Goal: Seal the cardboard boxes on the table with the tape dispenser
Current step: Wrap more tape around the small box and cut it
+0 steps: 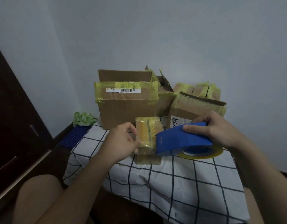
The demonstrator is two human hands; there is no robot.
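- Tape dispenser (183,139), blue, is grasped from above by the right hand (218,129), its nose touching the small cardboard box (146,133).
- Left hand (123,141) grips that box's left side, toward the table (171,183)'s far edge.
- Bigger boxes (128,105) line that edge.

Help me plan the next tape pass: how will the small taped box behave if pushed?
The small box is probably light: the left hand steadies it where the tape dispenser meets it. Its glossy tape wrap likely makes it slippery to grip. On the checked tablecloth it would likely slide or drag the cloth rather than tip.
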